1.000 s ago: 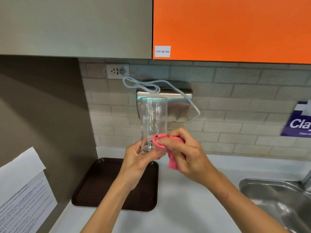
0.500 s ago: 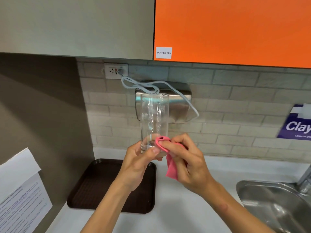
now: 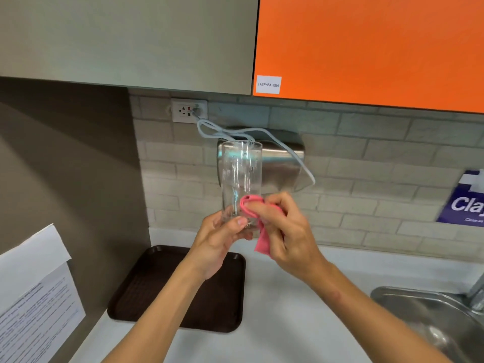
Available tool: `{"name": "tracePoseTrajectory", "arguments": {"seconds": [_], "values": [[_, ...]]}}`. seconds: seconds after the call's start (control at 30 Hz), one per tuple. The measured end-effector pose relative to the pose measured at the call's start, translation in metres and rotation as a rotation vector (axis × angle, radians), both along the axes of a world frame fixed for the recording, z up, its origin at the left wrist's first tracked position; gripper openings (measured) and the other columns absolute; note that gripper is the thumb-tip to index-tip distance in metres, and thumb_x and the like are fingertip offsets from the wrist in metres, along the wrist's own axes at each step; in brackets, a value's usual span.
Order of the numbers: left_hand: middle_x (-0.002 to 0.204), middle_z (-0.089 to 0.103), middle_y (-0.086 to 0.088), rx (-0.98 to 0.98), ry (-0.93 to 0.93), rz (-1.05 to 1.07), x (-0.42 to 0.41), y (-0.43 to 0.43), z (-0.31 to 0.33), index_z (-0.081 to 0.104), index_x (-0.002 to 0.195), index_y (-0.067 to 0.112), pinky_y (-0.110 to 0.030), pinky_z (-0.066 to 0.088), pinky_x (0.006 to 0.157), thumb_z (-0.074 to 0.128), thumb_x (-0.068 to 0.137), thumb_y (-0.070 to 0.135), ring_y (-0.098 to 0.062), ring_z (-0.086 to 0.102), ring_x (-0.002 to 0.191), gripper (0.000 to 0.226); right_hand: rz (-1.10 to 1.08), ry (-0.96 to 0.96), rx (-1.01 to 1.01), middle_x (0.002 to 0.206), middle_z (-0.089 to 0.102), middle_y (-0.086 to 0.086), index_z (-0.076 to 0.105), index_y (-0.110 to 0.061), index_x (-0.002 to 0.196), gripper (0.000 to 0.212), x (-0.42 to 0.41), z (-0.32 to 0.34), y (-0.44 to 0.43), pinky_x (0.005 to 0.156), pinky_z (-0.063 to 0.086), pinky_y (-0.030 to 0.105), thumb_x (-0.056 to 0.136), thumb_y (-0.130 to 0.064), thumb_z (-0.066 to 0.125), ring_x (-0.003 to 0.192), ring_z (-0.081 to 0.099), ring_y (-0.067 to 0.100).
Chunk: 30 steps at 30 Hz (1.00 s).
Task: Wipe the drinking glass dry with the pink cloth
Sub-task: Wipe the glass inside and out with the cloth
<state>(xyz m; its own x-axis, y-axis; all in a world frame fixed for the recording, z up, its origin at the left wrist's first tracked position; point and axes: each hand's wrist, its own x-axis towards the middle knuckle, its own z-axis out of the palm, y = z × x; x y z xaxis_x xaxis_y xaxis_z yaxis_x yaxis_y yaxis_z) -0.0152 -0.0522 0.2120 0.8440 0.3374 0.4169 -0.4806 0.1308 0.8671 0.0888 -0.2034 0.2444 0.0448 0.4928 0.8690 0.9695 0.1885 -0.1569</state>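
Note:
A tall clear drinking glass (image 3: pixel 240 174) is held upright in the air, above the counter. My left hand (image 3: pixel 218 241) grips its base, thumb across the front. My right hand (image 3: pixel 284 233) is closed on a folded pink cloth (image 3: pixel 250 205) and presses a bunched corner of it against the lower right side of the glass. A loose end of the cloth hangs below my right palm. The glass base is partly hidden by my fingers.
A dark brown tray (image 3: pixel 154 286) lies on the white counter (image 3: pixel 301 313) below my hands. A steel sink (image 3: pixel 432 320) sits at the lower right. A wall-mounted steel unit (image 3: pixel 282 163) with a white cable is behind the glass. Paper sheets (image 3: pixel 34 294) hang at left.
The glass and both hands sit slightly higher against the wall unit than before. The cloth stays pressed on the lower side of the glass, and my grips are unchanged.

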Motion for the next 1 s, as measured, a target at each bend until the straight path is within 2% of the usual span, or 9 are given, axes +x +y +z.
{"name": "tracePoseTrajectory", "arguments": {"seconds": [0.1,0.2,0.3,0.43,0.53,0.6,0.77,0.83,1.0], "values": [[0.115,0.074,-0.014,0.042,0.03,-0.005,0.004,0.011,0.0,0.071,0.121,0.006,-0.041,0.056,0.088,0.071,0.09,0.029,-0.028,0.069,0.107,0.039,0.004,0.004,-0.059,0.11,0.056,0.009,0.068,-0.016,0.135,0.042,0.004,-0.006,0.0,0.072,0.057,0.034,0.101,0.001,0.05,0.09,0.06,0.019],[0.108,0.074,-0.012,0.045,0.075,-0.011,0.007,0.013,-0.004,0.075,0.111,0.011,-0.041,0.055,0.085,0.074,0.085,0.031,-0.026,0.069,0.101,0.033,-0.071,0.003,0.001,0.105,0.053,0.008,0.07,-0.01,0.133,0.041,0.019,0.023,0.009,0.075,0.054,0.025,0.1,0.005,0.052,0.087,0.055,0.014],[0.111,0.075,-0.011,0.046,0.09,-0.055,0.009,0.009,-0.005,0.076,0.113,0.013,-0.036,0.056,0.084,0.075,0.086,0.032,-0.024,0.07,0.101,0.033,-0.125,0.034,0.103,0.105,0.055,0.011,0.069,-0.006,0.133,0.04,0.03,0.041,0.018,0.079,0.052,0.02,0.098,0.008,0.054,0.09,0.056,0.013],[0.116,0.07,-0.018,-0.025,0.073,-0.115,0.011,0.001,-0.001,0.06,0.129,-0.005,-0.042,0.054,0.093,0.075,0.088,0.056,-0.029,0.066,0.103,0.075,-0.064,0.047,0.008,0.111,0.051,0.005,0.066,-0.016,0.138,0.045,0.013,-0.003,0.006,0.074,0.056,0.028,0.101,0.005,0.051,0.088,0.058,0.014],[0.119,0.07,-0.019,-0.107,0.054,-0.188,0.01,-0.001,-0.005,0.063,0.128,0.002,-0.043,0.053,0.101,0.07,0.087,0.064,-0.032,0.067,0.113,0.075,-0.056,0.042,-0.099,0.113,0.055,0.005,0.062,-0.028,0.141,0.044,-0.005,-0.038,-0.009,0.066,0.058,0.039,0.104,-0.008,0.049,0.086,0.061,0.021],[0.123,0.066,-0.025,-0.137,0.064,-0.218,0.01,-0.002,-0.01,0.059,0.132,-0.003,-0.046,0.051,0.103,0.071,0.088,0.063,-0.036,0.064,0.117,0.081,-0.085,0.024,-0.109,0.111,0.054,0.004,0.061,-0.029,0.14,0.044,-0.008,-0.032,-0.011,0.063,0.057,0.04,0.103,-0.009,0.049,0.084,0.06,0.021],[0.107,0.066,-0.015,-0.179,0.093,-0.256,0.011,-0.017,-0.013,0.06,0.132,0.002,-0.041,0.055,0.086,0.079,0.082,0.062,-0.028,0.062,0.095,0.08,-0.193,0.069,0.062,0.107,0.052,0.008,0.068,-0.016,0.134,0.041,0.011,0.025,-0.01,0.065,0.056,0.043,0.1,-0.004,0.05,0.081,0.06,0.024],[0.108,0.064,-0.017,-0.198,0.094,-0.271,0.01,-0.028,-0.014,0.061,0.133,0.004,-0.04,0.056,0.085,0.076,0.084,0.062,-0.027,0.061,0.093,0.078,-0.232,0.045,0.057,0.104,0.052,0.011,0.069,-0.013,0.133,0.04,0.014,0.032,-0.015,0.062,0.055,0.045,0.099,-0.002,0.051,0.078,0.059,0.026],[0.13,0.061,-0.028,-0.183,0.066,-0.258,0.01,-0.039,-0.02,0.058,0.138,0.001,-0.042,0.053,0.098,0.069,0.091,0.059,-0.036,0.06,0.116,0.076,-0.177,-0.139,-0.178,0.102,0.053,0.005,0.067,-0.025,0.133,0.044,-0.011,-0.015,-0.053,0.049,0.048,0.03,0.095,-0.009,0.051,0.066,0.052,0.019]]}}
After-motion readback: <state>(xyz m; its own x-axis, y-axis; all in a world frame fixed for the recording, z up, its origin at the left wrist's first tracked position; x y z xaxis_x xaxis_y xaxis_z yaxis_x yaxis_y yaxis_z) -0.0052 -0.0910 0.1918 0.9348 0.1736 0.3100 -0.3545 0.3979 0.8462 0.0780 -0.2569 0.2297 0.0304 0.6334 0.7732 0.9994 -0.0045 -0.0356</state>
